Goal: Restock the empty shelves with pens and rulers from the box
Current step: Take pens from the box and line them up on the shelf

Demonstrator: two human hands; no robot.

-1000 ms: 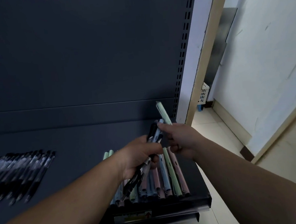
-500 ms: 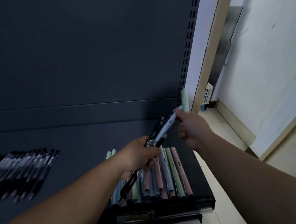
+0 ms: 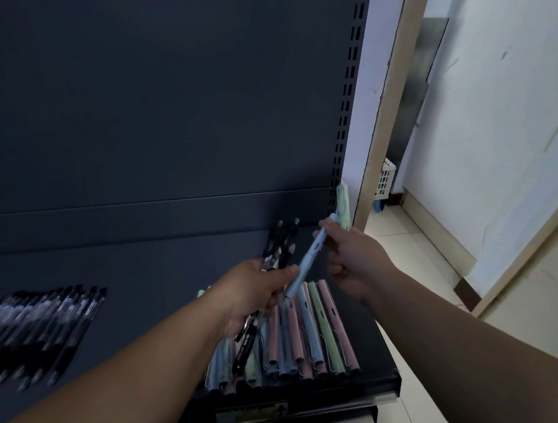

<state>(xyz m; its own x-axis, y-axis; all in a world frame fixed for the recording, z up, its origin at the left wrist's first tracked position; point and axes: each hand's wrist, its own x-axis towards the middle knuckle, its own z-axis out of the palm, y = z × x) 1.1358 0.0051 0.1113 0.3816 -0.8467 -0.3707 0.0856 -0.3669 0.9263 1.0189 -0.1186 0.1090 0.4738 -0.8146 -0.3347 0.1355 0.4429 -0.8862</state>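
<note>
The left hand (image 3: 257, 295) grips a bundle of black plastic pens (image 3: 281, 244); the right hand (image 3: 357, 258) pinches a slim light-blue pen (image 3: 307, 259) and a pale-green pen (image 3: 343, 203). Below, a row of pastel pens (image 3: 312, 334) lies near right on the dark grey metal shelf (image 3: 143, 270), with a row of black pens (image 3: 38, 327) at left. The shelf-edge label (image 3: 252, 413) is unreadable. A white plastic basket (image 3: 384, 179) stands on the pale tiled floor (image 3: 422, 350), far right.

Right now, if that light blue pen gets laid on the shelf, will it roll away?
Probably not far: similar pastel pens rest side by side on the shelf, wire clips showing. The light blue pen looks stiff and likely light: the right hand holds it by one end and it shows no bend.
</note>
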